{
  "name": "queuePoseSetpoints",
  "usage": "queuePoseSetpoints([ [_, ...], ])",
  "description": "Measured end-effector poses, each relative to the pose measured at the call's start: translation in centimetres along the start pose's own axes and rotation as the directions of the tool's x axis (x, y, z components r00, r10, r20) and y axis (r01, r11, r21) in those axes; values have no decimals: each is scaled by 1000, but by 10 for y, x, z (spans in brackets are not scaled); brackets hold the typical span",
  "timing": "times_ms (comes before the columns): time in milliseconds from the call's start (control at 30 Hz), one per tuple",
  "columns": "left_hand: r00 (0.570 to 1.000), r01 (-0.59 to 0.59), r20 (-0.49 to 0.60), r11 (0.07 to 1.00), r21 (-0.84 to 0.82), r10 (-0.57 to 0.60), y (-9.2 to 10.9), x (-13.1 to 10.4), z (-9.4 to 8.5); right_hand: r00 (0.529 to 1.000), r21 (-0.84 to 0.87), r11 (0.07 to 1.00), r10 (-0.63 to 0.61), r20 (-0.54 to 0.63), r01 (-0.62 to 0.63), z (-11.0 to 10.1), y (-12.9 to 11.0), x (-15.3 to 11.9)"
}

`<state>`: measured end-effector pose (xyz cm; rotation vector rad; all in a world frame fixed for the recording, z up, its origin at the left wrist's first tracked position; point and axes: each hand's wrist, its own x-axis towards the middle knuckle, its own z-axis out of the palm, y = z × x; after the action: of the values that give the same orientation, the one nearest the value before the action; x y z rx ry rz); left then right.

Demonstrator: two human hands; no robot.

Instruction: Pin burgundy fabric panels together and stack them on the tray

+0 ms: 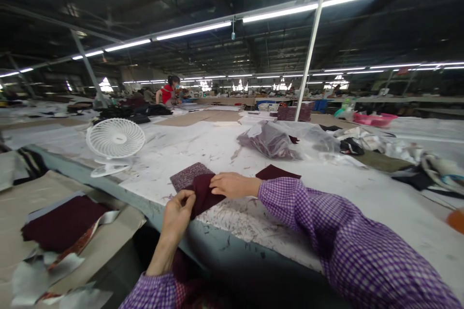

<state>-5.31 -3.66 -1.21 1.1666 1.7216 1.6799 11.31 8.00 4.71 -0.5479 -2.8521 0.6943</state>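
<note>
A dark maroon fabric piece [203,192] lies at the table's near edge, partly lifted and folded. Its left edge is pinched between the thumb and fingers of my left hand [178,212]. My right hand [232,185] rests flat on top of the same cloth, fingers stretched to the left. Just behind sits a speckled purple-grey fabric piece [188,174], partly covered by the maroon one. Another maroon piece [277,172] lies beyond my right wrist, its near part hidden by my sleeve.
A white fan [116,140] stands left on the white-covered table [174,140]. A clear plastic bag [270,141] lies further back. Maroon cloth [68,222] and scraps lie on a lower surface at left. A metal pole [312,43] rises behind the bag; a person in red [167,92] is far back.
</note>
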Motion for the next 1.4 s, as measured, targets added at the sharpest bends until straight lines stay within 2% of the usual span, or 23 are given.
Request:
queuePoseSetpoints([
  [67, 991, 65, -85, 931, -359, -102, -4, 6, -18, 996, -179, 982, -73, -50, 63, 14, -1, 9],
  [133, 960, 28, -203, 789, -613, -191, -6, 13, -45, 992, -327, 941, -109, -59, 84, 20, 0, 12],
  [233, 891, -105, -360, 647, -755, -276, -3, 15, -86, 994, -348, 935, -96, -52, 72, 19, 1, 13],
  [267, 869, -138, -400, 632, -762, -292, 0, 14, -95, 994, -340, 938, -92, -51, 69, 17, 1, 14],
  [333, 838, -189, -477, 679, -710, -265, 7, 6, -101, 996, -318, 946, -80, -31, 66, 12, 1, 17],
  [400, 837, -194, -515, 782, -592, -182, 15, -6, -92, 998, -257, 964, -60, 15, 62, 5, 1, 18],
  [433, 852, -172, -504, 837, -520, -139, 18, -12, -83, 999, -190, 981, -41, 33, 46, 2, 1, 18],
  [500, 916, -82, -396, 934, -347, -67, 25, -26, -60, 998, 53, 998, 37, 42, -40, -5, 1, 12],
  [533, 950, -48, -310, 974, -223, -24, 27, -32, -48, 995, 217, 971, 87, 53, -97, -8, 1, 6],
  [600, 989, -86, -116, 996, 6, 87, 31, -45, -22, 978, 521, 829, 157, 134, -205, -13, 0, -10],
  [667, 970, -241, 57, 958, 157, 235, 33, -57, 1, 954, 681, 670, 163, 253, -295, -18, -2, -30],
  [700, 950, -308, 120, 929, 206, 288, 34, -63, 12, 942, 709, 624, 160, 295, -328, -19, -3, -40],
  [767, 913, -399, 208, 874, 276, 351, 35, -75, 29, 930, 721, 590, 192, 312, -363, -21, -6, -58],
  [867, 885, -453, 285, 822, 345, 368, 38, -88, 43, 931, 709, 605, 282, 233, -361, -19, -4, -75],
  [967, 849, -481, 405, 815, 324, 339, 44, -91, 41, 939, 723, 616, 317, 136, -313, -13, 4, -82],
  [1033, 829, -473, 460, 837, 274, 318, 47, -84, 34, 948, 732, 622, 302, 101, -276, -10, 11, -84],
  [1133, 871, -458, 358, 817, 349, 336, 46, -59, 25, 954, 666, 695, 288, 88, -271, -6, 17, -88],
  [1200, 892, -450, 291, 736, 505, 346, 42, -39, 25, 953, 527, 805, 301, 30, -271, -4, 15, -88],
  [1267, 907, -422, 306, 623, 659, 290, 36, -23, 29, 954, 341, 904, 296, -58, -260, -2, 9, -86],
  [1333, 917, -398, 345, 534, 746, 202, 33, -14, 34, 959, 174, 954, 263, -108, -243, 0, 1, -81],
  [1400, 916, -397, 370, 509, 764, 158, 33, -10, 38, 961, 86, 969, 242, -137, -232, 2, -4, -75],
])
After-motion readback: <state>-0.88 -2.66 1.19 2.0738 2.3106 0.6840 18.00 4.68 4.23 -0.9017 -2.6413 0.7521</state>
